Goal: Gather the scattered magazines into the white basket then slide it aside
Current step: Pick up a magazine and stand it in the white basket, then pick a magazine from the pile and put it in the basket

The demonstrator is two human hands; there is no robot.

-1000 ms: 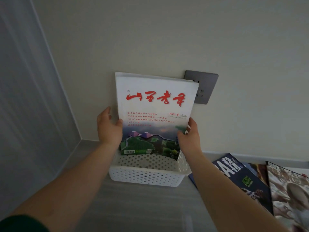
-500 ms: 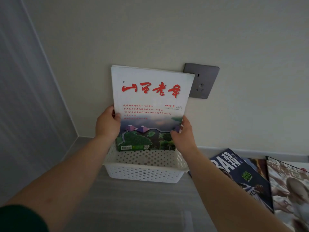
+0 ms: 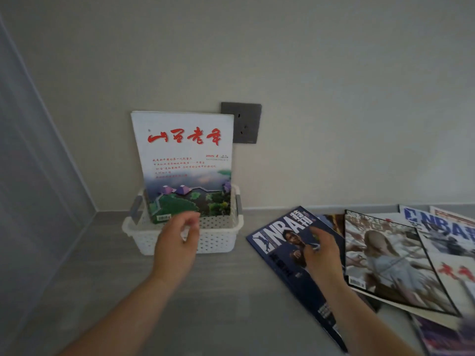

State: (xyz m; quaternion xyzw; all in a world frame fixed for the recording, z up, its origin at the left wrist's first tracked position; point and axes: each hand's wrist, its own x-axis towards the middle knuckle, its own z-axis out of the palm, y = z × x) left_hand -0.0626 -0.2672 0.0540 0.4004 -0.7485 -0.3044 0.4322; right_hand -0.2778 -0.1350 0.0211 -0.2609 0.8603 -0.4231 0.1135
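Observation:
A white magazine with red title characters [image 3: 183, 160] stands upright in the white perforated basket [image 3: 218, 240] and leans on the wall. My left hand [image 3: 177, 242] hovers in front of the basket with curled fingers, holding nothing. My right hand [image 3: 322, 250] rests over the dark blue NBA magazine [image 3: 285, 242], which lies flat on the grey surface; its fingers are apart. To the right lie a magazine with a photo of a figure in white [image 3: 390, 260], another NBA magazine [image 3: 442, 227] and more beneath them, overlapping.
A dark grey wall socket [image 3: 244, 122] sits behind the standing magazine's top right corner. A frosted panel [image 3: 33, 163] closes off the left side. The basket stands in the corner near the wall, on a grey countertop [image 3: 231, 304].
Both hands have let go of the white magazine, which now stands in the basket. My left hand drew back a little; my right hand moved right onto the dark blue NBA magazine.

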